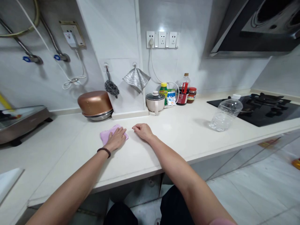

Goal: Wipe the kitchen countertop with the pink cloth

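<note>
Fig.: Wiping step in hand, by the look; cloth pressed on counter.
L hand spread flat on pink cloth, mid counter; R hand just beside, fingers curled under, empty. Next stroke prob. needs steady palm pressure.

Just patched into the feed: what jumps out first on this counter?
The left hand lies flat on a pink cloth on the counter, the right hand resting empty just beside it. To the right a clear plastic bottle stands near the black gas hob; a copper-coloured pot sits further back.
</note>
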{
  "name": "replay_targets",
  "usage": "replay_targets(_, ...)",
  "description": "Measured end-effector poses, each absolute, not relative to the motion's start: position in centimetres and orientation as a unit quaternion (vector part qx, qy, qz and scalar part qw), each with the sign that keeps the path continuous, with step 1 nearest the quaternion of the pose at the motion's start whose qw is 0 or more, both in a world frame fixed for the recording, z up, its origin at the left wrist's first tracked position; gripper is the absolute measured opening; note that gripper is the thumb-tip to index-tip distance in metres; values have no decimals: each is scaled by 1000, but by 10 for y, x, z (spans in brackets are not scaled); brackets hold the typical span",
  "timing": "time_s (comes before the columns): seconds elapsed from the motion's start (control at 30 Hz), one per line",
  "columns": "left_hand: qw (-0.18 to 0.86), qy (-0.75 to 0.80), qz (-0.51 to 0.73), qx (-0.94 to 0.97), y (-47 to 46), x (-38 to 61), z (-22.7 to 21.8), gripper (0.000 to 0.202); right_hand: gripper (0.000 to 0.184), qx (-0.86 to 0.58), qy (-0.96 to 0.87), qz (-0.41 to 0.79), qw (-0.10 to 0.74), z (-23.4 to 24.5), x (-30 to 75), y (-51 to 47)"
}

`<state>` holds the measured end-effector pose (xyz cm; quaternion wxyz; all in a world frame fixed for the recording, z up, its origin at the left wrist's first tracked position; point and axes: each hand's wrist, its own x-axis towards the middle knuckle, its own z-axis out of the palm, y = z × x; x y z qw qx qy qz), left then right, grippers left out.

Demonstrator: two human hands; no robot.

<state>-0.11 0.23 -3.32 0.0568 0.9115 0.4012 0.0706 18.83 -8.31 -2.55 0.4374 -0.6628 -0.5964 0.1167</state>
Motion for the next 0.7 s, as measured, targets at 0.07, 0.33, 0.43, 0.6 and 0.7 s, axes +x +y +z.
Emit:
replay_targets(0.07, 65, 414, 121, 900, 24, -2, -30, 63, 20, -663, -597, 119, 435, -25, 190, -85)
replay_targets(0.33, 29, 433, 149, 888, 80, -36, -19, 45, 22, -644, -611, 136, 440, -28, 188, -82)
replay_targets(0.43, -48, 507, 118, 853, 97, -57, -17, 45, 23, -632, -617, 149, 445, -32, 188, -79)
replay_targets(0.6, -68, 646, 65, 757, 126, -102, -16, 39, 24, -626, -626, 159, 438, -32, 184, -77)
replay_targets(0.7, -56, 661, 73, 745, 131, -117, -17, 40, 24, -621, -632, 162, 434, -31, 179, -75)
